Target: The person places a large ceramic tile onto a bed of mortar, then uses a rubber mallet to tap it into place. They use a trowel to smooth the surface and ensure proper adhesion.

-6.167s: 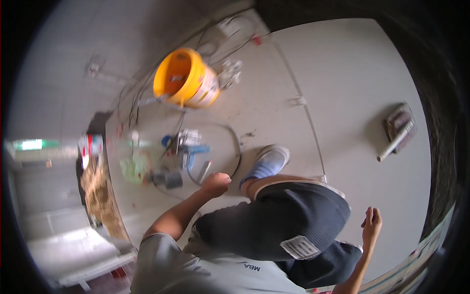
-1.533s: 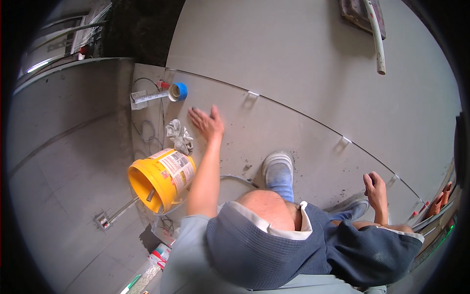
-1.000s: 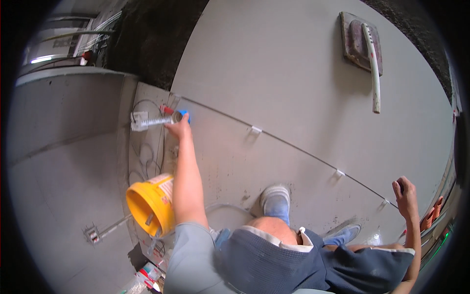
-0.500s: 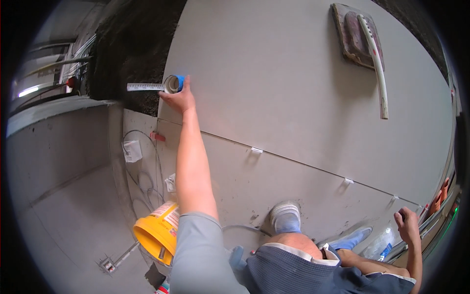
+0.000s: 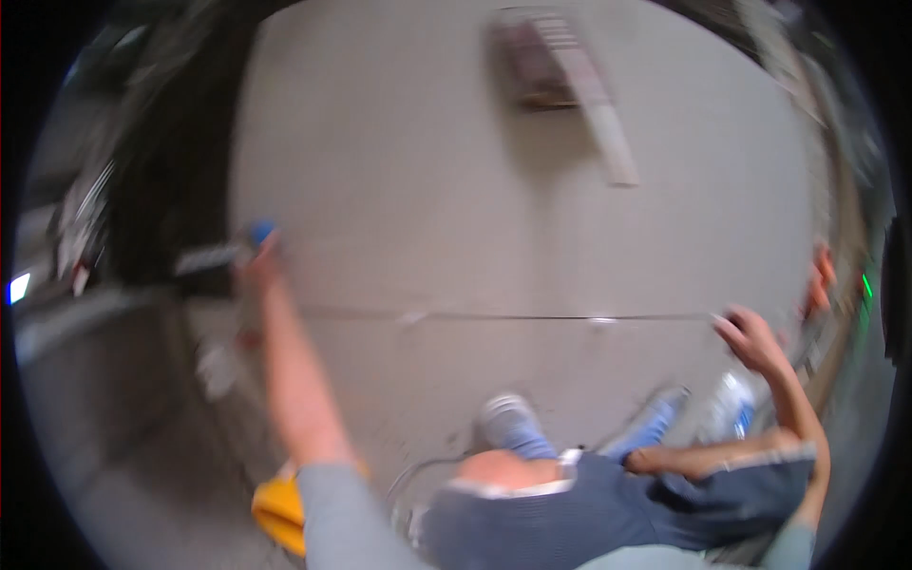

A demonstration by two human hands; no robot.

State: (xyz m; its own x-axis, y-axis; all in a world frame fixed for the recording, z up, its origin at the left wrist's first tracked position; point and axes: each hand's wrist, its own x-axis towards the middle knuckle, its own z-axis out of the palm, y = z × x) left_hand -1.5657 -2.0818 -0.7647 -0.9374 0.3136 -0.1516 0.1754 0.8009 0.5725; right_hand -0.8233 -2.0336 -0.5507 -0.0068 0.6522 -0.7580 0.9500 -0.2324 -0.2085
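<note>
My left hand (image 5: 261,261) is at the left edge of the large pale tile (image 5: 399,209), its fingers closed round a blue, ring-shaped piece (image 5: 262,231). From it a white strip with ruler marks (image 5: 207,258) sticks out to the left over the dark bed beside the tile. Motion smears this hand and the strip. My right hand (image 5: 755,342) hovers near the right end of the tile seam (image 5: 532,317). Its fingers are bent and blurred, and I cannot make out anything in them.
A reddish-brown block-like tool (image 5: 537,71) with a white bar (image 5: 608,142) rests on the tile's far part. Small white spacers (image 5: 602,321) sit along the seam. A yellow bucket (image 5: 280,513) stands lower left, a clear plastic bottle (image 5: 730,408) by my feet, orange objects (image 5: 819,283) farther right.
My view has swung, so the tile and seam look level. My left hand still holds the ringed strip near the tile's left edge. My right hand has reached forward to the seam's end.
</note>
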